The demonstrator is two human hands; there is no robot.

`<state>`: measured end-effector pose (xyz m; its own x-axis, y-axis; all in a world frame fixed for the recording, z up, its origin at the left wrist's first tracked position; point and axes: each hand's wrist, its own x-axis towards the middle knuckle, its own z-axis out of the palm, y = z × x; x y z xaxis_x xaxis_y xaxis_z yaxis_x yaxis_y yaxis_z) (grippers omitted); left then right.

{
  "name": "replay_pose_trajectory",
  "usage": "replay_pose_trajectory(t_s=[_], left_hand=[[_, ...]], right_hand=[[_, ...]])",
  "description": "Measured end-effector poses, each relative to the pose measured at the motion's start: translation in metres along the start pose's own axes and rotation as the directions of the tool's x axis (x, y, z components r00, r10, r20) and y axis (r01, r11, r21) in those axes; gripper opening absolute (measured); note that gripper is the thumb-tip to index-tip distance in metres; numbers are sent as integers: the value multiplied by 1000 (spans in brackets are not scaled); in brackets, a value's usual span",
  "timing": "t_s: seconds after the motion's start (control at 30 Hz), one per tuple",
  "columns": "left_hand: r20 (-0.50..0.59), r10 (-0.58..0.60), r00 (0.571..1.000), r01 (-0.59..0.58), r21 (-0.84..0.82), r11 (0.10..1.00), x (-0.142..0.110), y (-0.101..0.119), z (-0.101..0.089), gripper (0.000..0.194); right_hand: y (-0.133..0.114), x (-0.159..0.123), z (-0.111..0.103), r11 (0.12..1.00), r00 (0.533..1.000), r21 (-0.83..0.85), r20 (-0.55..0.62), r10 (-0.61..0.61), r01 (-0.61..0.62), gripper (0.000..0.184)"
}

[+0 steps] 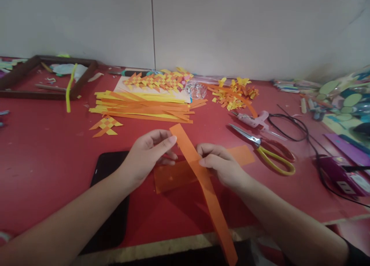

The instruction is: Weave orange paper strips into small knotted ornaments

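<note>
My left hand (153, 152) pinches the upper end of a long orange paper strip (212, 198) between thumb and fingers. Partway down the same strip, my right hand (218, 162) is closed on its right edge. The strip slants down past the table's front edge and bends slightly below my right fingers. Under both hands a wider orange paper piece (173, 177) lies flat on the red table. Beside my left forearm is a black phone-like slab (111, 219), partly covered by the arm. Scissors (261, 146) with red and yellow handles lie right of my right hand.
Yellow and orange strips (141, 106) are piled ahead, with woven paper fish (158, 81) behind and one fish (106, 126) at left. Right are a pink glue gun (254, 120), a black cable (306, 131) and a purple box (341, 175). A brown frame (37, 94) lies far left.
</note>
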<state>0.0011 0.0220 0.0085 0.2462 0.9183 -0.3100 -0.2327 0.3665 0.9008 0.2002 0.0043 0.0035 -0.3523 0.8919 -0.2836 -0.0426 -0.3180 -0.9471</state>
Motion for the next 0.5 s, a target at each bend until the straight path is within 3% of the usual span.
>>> replay_pose_trajectory(t_s=[0.13,0.23,0.33,0.5], left_hand=[[-70,105,992,-103,27,994,0,-1,0,22],[-83,105,991,-100,63,993,-2,0,1,22],[9,31,999,-32,141,989,-4,-1,2,23],[196,-56,979,5,251,968,-7,-4,4,18]], right_hand=[[-3,-3,0,999,998,-41,63,20,-17,18],[-4,-3,1,999,999,-33,40,26,-25,15],[-4,0,4,999,999,-36,-33,-34,32,7],[-1,4,8,977,973,-37,-88,-214,211,11]])
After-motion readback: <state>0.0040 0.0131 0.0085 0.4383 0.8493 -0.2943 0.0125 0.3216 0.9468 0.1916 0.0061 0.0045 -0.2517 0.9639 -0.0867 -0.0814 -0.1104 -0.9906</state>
